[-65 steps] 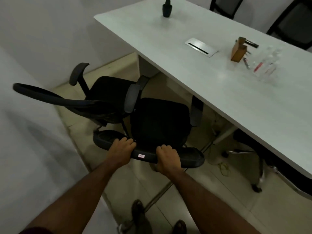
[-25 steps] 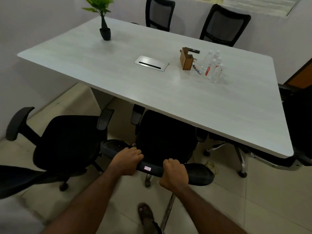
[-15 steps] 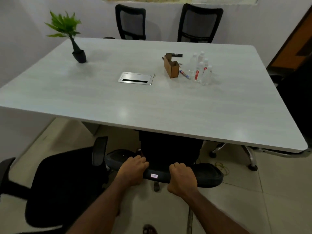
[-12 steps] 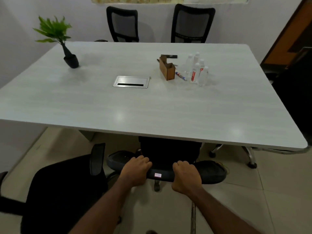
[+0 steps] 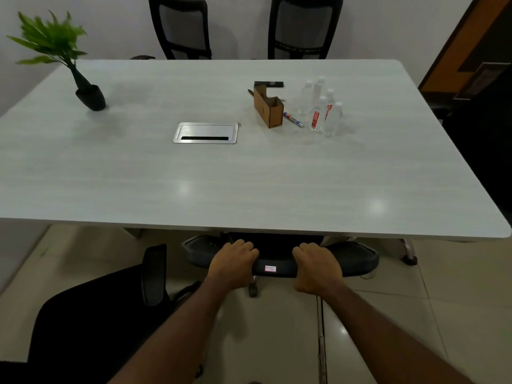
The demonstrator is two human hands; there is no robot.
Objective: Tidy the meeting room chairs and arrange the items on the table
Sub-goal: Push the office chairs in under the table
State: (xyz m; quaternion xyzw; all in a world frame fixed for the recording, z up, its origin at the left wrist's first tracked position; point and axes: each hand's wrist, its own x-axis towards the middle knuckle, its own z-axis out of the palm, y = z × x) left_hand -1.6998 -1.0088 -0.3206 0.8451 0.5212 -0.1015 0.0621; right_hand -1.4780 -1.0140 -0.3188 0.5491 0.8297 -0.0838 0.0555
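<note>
A black office chair (image 5: pixel 357 259) is tucked under the near edge of the pale grey table (image 5: pixel 249 184); its seat is hidden beneath the top. My left hand (image 5: pixel 232 263) and my right hand (image 5: pixel 317 266) both grip the top rim of its backrest, either side of a small white label. On the table stand a brown cardboard holder (image 5: pixel 268 108), a marker (image 5: pixel 293 119) beside it, several clear water bottles (image 5: pixel 322 108), a dark flat item (image 5: pixel 268 84) behind the holder, and a potted green plant (image 5: pixel 59 58) at the far left.
A second black chair (image 5: pixel 91 314) stands out from the table at my lower left. Two mesh-back chairs (image 5: pixel 180 26) (image 5: pixel 303 26) sit at the far side. A metal cable hatch (image 5: pixel 205 133) lies in the table's middle. A dark chair and door fill the right edge.
The chair I hold has rolled forward under the table until only its backrest rim shows. My view has swung to face the table square-on. Both hands kept their grip.
</note>
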